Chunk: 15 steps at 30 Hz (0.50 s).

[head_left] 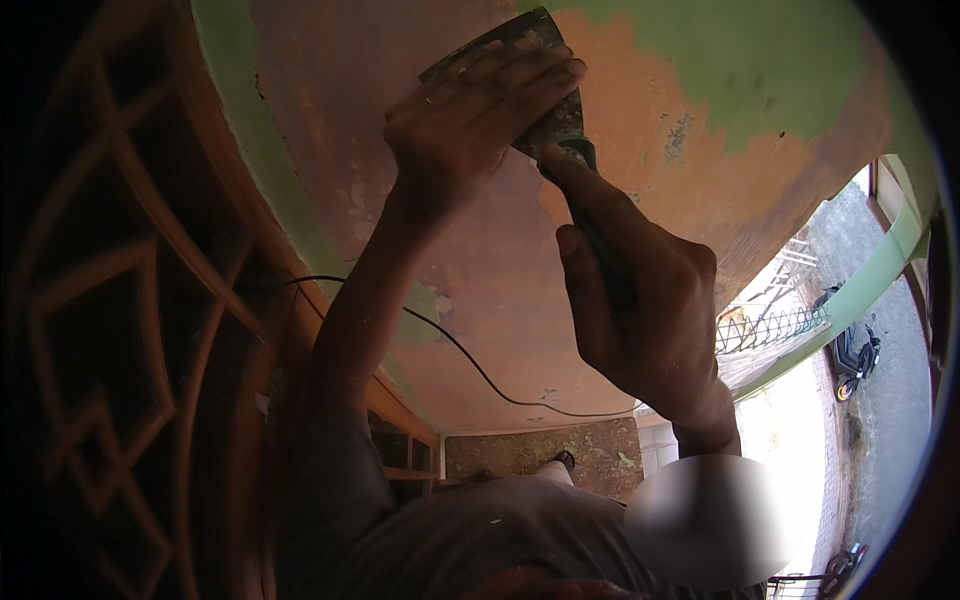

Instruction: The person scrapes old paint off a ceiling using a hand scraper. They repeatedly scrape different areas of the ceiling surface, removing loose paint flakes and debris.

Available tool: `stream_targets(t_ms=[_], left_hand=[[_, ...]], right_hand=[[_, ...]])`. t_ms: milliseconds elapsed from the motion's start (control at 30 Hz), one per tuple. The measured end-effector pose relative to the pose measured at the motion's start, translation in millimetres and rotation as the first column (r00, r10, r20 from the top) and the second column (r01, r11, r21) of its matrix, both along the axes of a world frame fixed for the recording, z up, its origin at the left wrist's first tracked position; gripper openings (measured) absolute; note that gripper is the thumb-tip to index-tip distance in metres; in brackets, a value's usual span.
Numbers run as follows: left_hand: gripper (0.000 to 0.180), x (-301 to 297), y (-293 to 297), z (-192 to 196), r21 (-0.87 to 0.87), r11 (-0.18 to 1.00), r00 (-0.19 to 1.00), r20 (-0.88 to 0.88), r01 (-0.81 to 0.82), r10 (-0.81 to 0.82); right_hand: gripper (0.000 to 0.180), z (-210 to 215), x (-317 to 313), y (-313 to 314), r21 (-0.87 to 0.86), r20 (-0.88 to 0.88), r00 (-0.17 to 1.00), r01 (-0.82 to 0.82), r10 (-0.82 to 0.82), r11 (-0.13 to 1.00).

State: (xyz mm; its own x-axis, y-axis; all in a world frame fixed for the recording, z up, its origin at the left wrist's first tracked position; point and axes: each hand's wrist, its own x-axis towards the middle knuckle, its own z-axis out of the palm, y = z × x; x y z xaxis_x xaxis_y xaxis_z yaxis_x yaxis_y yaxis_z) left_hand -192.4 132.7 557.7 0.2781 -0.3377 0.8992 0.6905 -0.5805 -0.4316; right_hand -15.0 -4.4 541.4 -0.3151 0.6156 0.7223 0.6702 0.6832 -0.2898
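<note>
A wide-bladed paint scraper [563, 120] is up against the wall [480, 330], its dark blade toward the top of the view. My right hand [645, 290] is wrapped around its dark green handle, with the index finger stretched along it toward the blade. Across the blade lies my left hand [470, 115], fingers straight and side by side, pressing flat on it. That hand covers much of the blade; its thumb is hidden. Around the tool the wall shows patches of bare orange and pinkish-brown, with green paint [745, 60] at the upper right.
A thin black cable [470, 360] runs across the wall's lower part. To the left stands a brown wooden lattice frame [165, 215]. Below are a rough brown floor [530, 450] and my foot. At the right, an opening shows a bright street with a parked motorcycle [853, 360].
</note>
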Motion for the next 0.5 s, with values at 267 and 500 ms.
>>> stream_targets(t_ms=[267, 500], left_hand=[[0.029, -2, 6, -6, -0.020, 0.999, 1.000, 0.003, -0.029, 0.029], [0.030, 1, -3, -20, -0.006, 1.000, 1.000, 0.004, -0.002, 0.002]], right_hand=[[0.044, 3, 0, 10, -0.018, -0.014, 1.000, 0.007, -0.007, 1.000], [0.046, -8, 2, -3, -0.016, 0.020, 1.000, 0.001, -0.001, 1.000]])
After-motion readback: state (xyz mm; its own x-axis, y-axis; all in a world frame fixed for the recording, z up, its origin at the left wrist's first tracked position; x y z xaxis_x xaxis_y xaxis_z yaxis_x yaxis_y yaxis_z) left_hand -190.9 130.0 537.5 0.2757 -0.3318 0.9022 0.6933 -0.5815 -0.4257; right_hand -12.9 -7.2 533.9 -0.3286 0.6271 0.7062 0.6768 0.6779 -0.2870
